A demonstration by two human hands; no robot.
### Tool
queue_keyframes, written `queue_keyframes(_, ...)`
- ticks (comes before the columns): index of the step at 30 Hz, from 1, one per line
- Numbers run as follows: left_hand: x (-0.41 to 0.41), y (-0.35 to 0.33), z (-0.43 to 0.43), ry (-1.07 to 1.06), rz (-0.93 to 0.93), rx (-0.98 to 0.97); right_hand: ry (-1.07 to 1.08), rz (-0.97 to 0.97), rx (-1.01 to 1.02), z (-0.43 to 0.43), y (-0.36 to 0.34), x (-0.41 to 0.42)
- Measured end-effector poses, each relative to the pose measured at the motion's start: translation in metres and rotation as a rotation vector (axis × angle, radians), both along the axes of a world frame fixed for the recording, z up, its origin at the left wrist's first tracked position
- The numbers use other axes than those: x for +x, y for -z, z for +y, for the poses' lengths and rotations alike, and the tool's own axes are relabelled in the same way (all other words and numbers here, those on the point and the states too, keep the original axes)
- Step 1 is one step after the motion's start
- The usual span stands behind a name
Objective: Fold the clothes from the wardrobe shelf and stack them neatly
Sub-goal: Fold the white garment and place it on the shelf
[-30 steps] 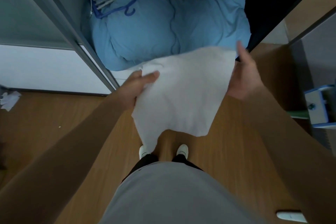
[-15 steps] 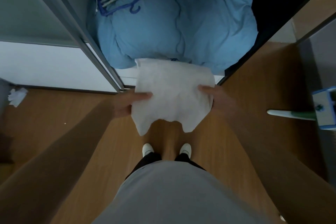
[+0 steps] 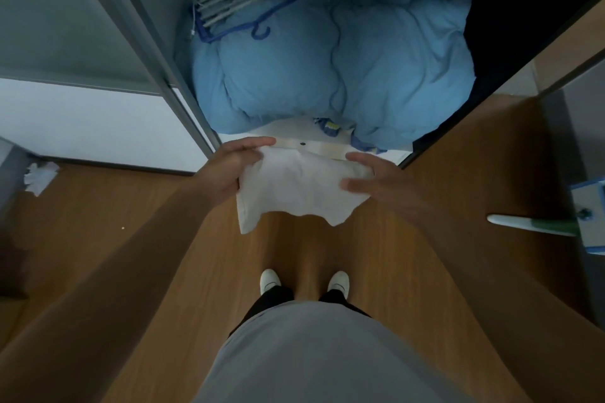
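Note:
A white cloth (image 3: 296,188), folded over into a small bundle, hangs in the air above the wooden floor, just in front of the open wardrobe. My left hand (image 3: 234,165) grips its left edge, fingers over the top corner. Its right edge is held by my right hand (image 3: 373,181), thumb on top and fingers beneath. The cloth's lower edge droops loose and uneven. The wardrobe shelf (image 3: 327,149) lies right behind the cloth.
A puffy blue duvet (image 3: 343,72) fills the wardrobe floor, with blue and white hangers (image 3: 242,10) on its far left. A grey sliding door frame (image 3: 163,75) stands left. Crumpled paper (image 3: 41,175) lies far left. A mop head and handle (image 3: 556,226) sit right. My white shoes (image 3: 304,281) are below.
The cloth has gone from spread wide to folded smaller. Both hands have come closer together and lower, toward the wardrobe's front edge.

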State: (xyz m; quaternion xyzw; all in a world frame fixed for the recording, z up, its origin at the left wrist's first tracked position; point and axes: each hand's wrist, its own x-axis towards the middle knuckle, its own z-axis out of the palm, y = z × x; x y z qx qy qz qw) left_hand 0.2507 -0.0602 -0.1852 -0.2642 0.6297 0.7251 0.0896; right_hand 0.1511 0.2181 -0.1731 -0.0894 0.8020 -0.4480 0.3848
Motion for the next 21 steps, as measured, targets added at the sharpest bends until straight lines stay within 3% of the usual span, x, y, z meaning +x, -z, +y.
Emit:
queue_keyframes(3, -0.004, -0.022, -0.011, 0.213, 0.003, -0.159, -0.233, 0.275, 0.235, -0.024, 0.0, 0.0)
queue_keyframes(7, -0.018, -0.046, -0.027, 0.447, -0.014, -0.711, -0.231, 0.537, 0.349, -0.049, -0.017, -0.014)
queue_keyframes(9, -0.025, -0.059, -0.036, 0.461, 0.013, -0.955, -0.236, 0.603, 0.376, -0.058, -0.034, -0.027)
queue_keyframes(14, -0.045, -0.106, -0.071, 0.317, 0.174, -1.317, -0.176, 0.735, 0.398, -0.088, -0.09, -0.059)
queue_keyframes(16, -0.054, -0.127, -0.088, 0.247, 0.209, -1.401, -0.127, 0.78, 0.341, -0.099, -0.113, -0.072)
queue_keyframes(21, -0.07, -0.178, -0.127, 0.177, 0.253, -1.396, -0.062, 0.895, 0.135, -0.125, -0.157, -0.092)
